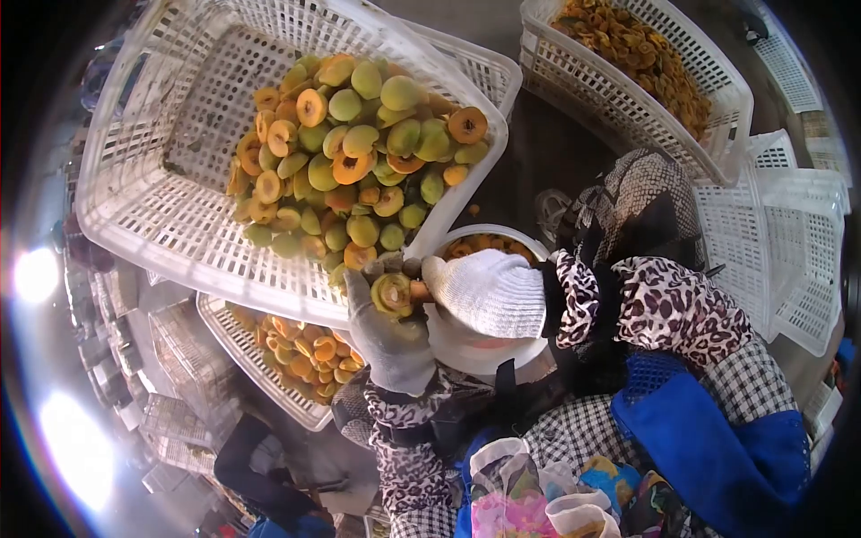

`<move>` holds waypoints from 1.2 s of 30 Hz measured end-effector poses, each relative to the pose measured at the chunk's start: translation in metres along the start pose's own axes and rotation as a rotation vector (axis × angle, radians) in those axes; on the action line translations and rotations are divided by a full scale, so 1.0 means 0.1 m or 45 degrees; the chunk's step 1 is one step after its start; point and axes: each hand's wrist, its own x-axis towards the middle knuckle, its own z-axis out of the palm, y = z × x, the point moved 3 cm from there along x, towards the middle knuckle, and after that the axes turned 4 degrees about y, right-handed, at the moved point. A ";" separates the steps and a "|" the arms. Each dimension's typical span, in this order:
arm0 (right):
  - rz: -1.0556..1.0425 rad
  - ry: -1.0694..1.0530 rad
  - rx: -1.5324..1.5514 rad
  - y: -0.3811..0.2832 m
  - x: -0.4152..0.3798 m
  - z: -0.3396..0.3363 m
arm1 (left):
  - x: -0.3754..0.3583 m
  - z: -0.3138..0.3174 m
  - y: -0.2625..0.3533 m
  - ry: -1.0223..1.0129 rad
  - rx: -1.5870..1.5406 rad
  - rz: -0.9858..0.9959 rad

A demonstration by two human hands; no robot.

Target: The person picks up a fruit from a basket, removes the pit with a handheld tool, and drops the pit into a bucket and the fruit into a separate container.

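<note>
One cut fruit (392,296) is up at the near corner of the crate (202,134), and both gloved hands are on it! Left hand (387,334) has the grip, thumb and fingers closed around the fruit, cut face showing. Right hand (489,291) is in tight from the other side, white knit glove curled, and there's a small brown piece (419,290) between it and the fruit. Is it pinched there? I cannot tell, nor what it is.

To do this well, I'd call for a steady cup from the left, firm but no squeeze, since soft flesh would likely bruise. Keep the cut face towards the right hand, left thumb clear of the edge, and go with short, small moves. Staying close by the bucket (466,345), just right of the crate's near corner with orange pieces (493,243) inside, should help catch any bits.

Look at the heap (359,170), green and orange, piled towards the crate's right side! More halves (305,354) sit below the crate's near side, and beyond its right end stands another load of orange fruit (641,54).
</note>
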 end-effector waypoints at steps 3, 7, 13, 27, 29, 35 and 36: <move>-0.426 -0.324 -0.129 0.02 0.18 -0.07 | 0.04 -0.08 -0.04 -0.056 0.145 0.003; -0.585 -0.398 -0.383 -0.25 -0.07 -0.24 | 0.03 -0.19 -0.08 -0.099 0.343 0.051; -0.402 -0.819 -0.091 -0.24 -0.16 -0.25 | 0.00 -0.08 0.00 -0.040 0.251 -0.031; 0.385 -1.876 0.950 0.14 -0.07 -0.07 | 0.11 0.06 0.00 -0.215 0.551 0.518; 0.254 -1.715 0.863 0.17 0.00 -0.02 | 0.16 0.01 0.00 -0.270 0.372 0.344; 0.323 -1.631 0.784 0.12 -0.01 -0.15 | 0.17 0.01 -0.16 -0.227 -0.010 -0.199; 0.412 -1.809 0.708 0.12 -0.04 -0.18 | 0.14 0.06 -0.18 -0.262 -0.194 -0.280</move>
